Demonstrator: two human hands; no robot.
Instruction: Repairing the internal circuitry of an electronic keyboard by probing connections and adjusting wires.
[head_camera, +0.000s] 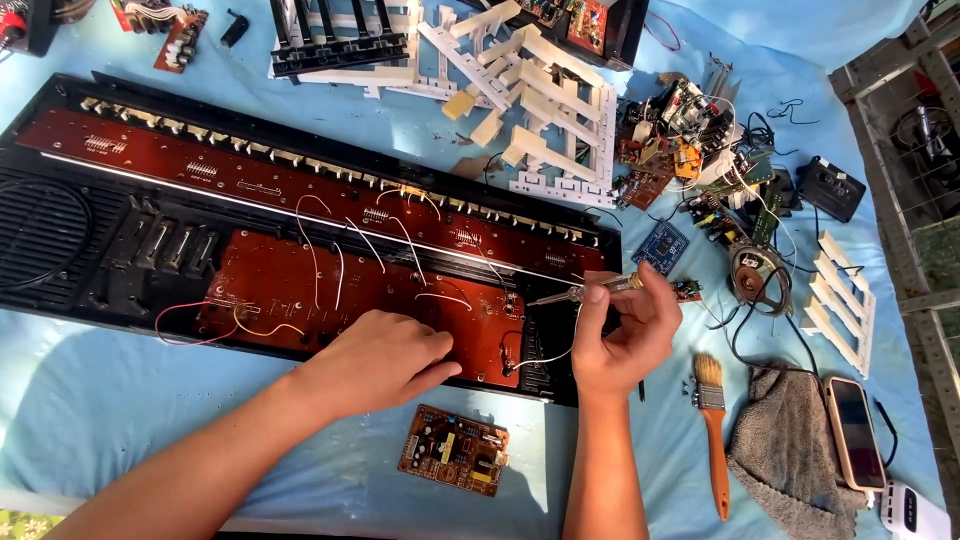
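Note:
An opened black keyboard casing (60, 240) lies across the blue cloth, with reddish-brown circuit boards (300, 280) and thin white and red wires inside. My left hand (375, 360) rests flat on the lower circuit board, fingers pointing right. My right hand (620, 335) grips a slim screwdriver (575, 293) whose tip points left at the board's right end, just above a loose white wire.
A small brown circuit board (455, 450) lies near the front edge. A paintbrush (712, 420), grey rag (790, 440) and phone (855, 432) sit at right. White key pieces (540, 110) and loose electronic parts (690, 140) crowd the back.

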